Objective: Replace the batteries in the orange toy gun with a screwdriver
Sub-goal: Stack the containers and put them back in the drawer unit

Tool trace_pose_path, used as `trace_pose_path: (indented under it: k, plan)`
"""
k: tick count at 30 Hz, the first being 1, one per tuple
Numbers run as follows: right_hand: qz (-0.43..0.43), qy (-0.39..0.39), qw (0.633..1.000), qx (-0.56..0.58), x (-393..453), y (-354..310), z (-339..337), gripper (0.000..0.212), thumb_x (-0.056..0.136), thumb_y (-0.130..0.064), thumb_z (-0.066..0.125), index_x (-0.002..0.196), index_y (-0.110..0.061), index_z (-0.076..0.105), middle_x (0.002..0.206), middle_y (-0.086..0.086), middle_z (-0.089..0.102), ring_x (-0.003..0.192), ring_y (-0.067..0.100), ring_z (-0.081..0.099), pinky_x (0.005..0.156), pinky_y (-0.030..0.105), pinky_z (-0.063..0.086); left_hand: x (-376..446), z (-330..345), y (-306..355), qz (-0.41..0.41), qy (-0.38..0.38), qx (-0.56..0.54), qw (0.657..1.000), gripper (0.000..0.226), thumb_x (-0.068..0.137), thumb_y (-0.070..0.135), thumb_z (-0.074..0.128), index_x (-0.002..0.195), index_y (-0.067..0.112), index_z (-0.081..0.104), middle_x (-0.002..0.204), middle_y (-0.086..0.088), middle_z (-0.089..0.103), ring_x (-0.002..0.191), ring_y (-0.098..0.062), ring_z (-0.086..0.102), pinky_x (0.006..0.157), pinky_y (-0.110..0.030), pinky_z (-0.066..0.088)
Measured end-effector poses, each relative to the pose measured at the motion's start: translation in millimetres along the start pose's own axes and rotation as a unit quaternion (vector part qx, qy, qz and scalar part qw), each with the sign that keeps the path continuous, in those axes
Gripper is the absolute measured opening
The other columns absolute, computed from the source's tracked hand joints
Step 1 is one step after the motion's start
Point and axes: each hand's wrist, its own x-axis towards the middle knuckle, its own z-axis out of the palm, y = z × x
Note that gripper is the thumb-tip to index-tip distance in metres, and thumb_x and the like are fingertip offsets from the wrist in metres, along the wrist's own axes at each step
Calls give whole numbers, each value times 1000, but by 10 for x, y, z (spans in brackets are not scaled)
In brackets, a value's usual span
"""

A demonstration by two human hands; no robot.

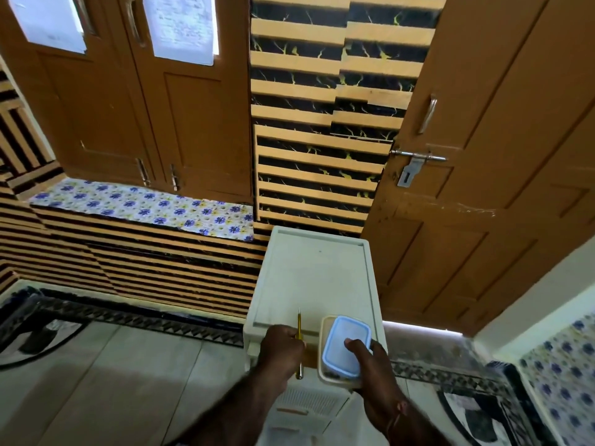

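My left hand (280,347) grips a thin yellow screwdriver (299,333) with its metal tip pointing away from me, over the near edge of a white plastic drawer unit (315,278). My right hand (365,357) holds a small plastic box with a blue-rimmed lid (346,341), stacked on a cream container (323,365), thumb lying on the lid. An orange strip (310,355) shows between my two hands; I cannot tell what it is. The orange toy gun is not clearly in view.
The drawer unit stands against a striped wall, with a brown door (483,188) to its right and brown shutters (128,107) above a floral-covered ledge (141,207) to its left. A patterned rug (96,317) lies on the floor at the left.
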Motion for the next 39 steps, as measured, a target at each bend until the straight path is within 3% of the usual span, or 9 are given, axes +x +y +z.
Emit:
trace_pose_path:
  k: [3, 5, 7, 10, 13, 18, 24, 32, 39]
  plan:
    - [9, -14, 1000, -11, 179, -39, 109, 56, 72, -30, 79, 123, -17, 57, 113, 17, 65, 99, 40, 65, 61, 43, 60, 187, 137, 66, -9, -2, -2, 1000, 18, 60, 10, 55, 68, 11, 71, 68, -7, 69, 67, -27, 68, 63, -46, 61]
    - [13, -24, 1000, -14, 315, -97, 144, 59, 69, -32, 80, 121, -18, 57, 113, 16, 65, 98, 36, 65, 74, 51, 60, 283, 206, 132, -19, 16, -5, 1000, 45, 69, 14, 62, 113, 18, 70, 108, -9, 72, 93, -29, 69, 78, -44, 61]
    - [-2, -26, 999, -24, 450, -164, 131, 48, 80, -24, 75, 123, -17, 54, 114, 13, 63, 97, 32, 64, 73, 43, 59, 396, 261, 165, -15, 41, 33, 999, 58, 84, 9, 61, 140, 17, 51, 136, -8, 58, 112, -27, 62, 88, -36, 56]
    - [-10, -31, 998, -52, 666, -227, 110, 56, 77, -27, 77, 126, -17, 52, 115, 10, 62, 98, 27, 64, 78, 42, 58, 607, 359, 168, 12, 60, 99, 993, 45, 86, 5, 59, 130, 15, 58, 131, -7, 61, 105, -22, 62, 80, -25, 52]
    - [-18, -41, 996, -78, 789, -285, 123, 56, 78, -29, 76, 126, -17, 52, 116, 8, 62, 99, 24, 63, 82, 41, 57, 699, 452, 224, 5, 70, 101, 992, 32, 84, 5, 62, 115, 15, 63, 115, -8, 64, 90, -26, 66, 67, -32, 59]
    - [-8, -44, 995, -94, 977, -299, 172, 53, 81, -28, 75, 127, -19, 51, 117, 6, 61, 100, 24, 62, 88, 45, 55, 826, 553, 240, -5, 118, 110, 987, 30, 79, 7, 70, 104, 21, 60, 106, -8, 69, 91, -29, 68, 79, -43, 60]
    - [-28, -20, 990, -134, 1105, -179, 256, 86, 51, -61, 68, 128, -25, 54, 119, 2, 62, 102, 22, 62, 89, 46, 55, 917, 569, 223, 11, 152, 132, 979, 22, 86, 7, 63, 106, 15, 66, 110, -4, 68, 99, -22, 65, 81, -26, 52]
    - [-30, -2, 982, -187, 1109, -244, 252, 34, 82, -39, 69, 108, -19, 60, 98, 1, 65, 86, 17, 63, 71, 31, 51, 1025, 551, 211, 56, 141, 128, 980, 25, 86, 3, 62, 105, 20, 65, 108, -1, 69, 90, -18, 64, 76, -25, 53]
    - [-29, -27, 975, -218, 1178, -290, 245, 43, 78, -46, 73, 108, -16, 65, 102, 4, 67, 91, 20, 64, 85, 43, 56, 1113, 480, 180, 124, 120, 255, 951, 22, 88, 13, 63, 109, 20, 64, 108, -1, 69, 98, -18, 64, 81, -25, 51]
